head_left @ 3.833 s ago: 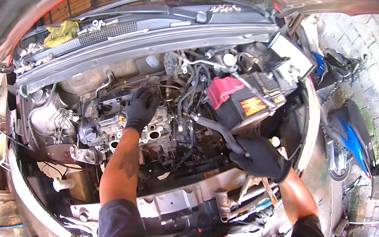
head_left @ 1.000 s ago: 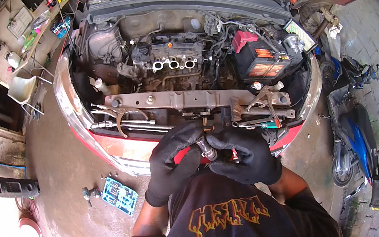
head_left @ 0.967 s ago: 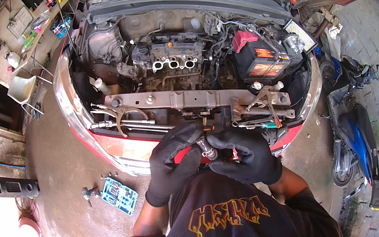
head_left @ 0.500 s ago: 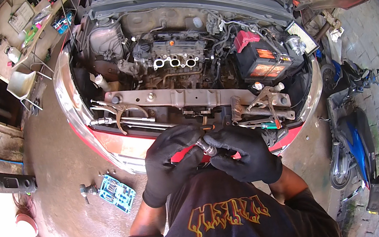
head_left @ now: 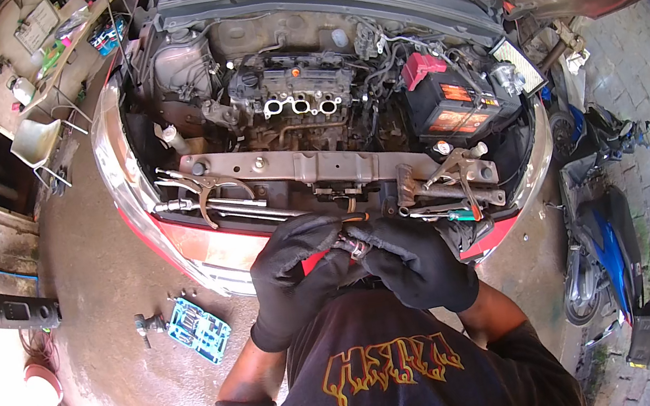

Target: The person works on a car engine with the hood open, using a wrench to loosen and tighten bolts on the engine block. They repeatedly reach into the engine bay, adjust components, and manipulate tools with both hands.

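Both my hands wear black gloves and meet in front of my chest, over the car's front edge. My left hand (head_left: 295, 274) is closed, its fingers pinching one side of a small shiny metal cylindrical part (head_left: 356, 246). From the other side the fingertips of my right hand (head_left: 422, 262) grip the same part. Fingers cover much of it, so its exact kind does not show. Just beyond my hands runs the brown metal crossbar (head_left: 304, 167) of the open engine bay. Behind that sits the engine (head_left: 297, 80), three intake ports facing me.
Fork-shaped metal parts (head_left: 209, 194) and long bars lie left on the car's front; hand tools (head_left: 450, 214) lie right. A battery (head_left: 458, 101) stands in the bay's right side. On the floor are a blue tool case (head_left: 199, 331) and a power drill (head_left: 149, 326). A motorcycle (head_left: 610, 256) stands at right.
The small metal part has turned and tilted between my fingertips. My right fingers have shifted slightly and closed further over it. Both hands stay in nearly the same place.
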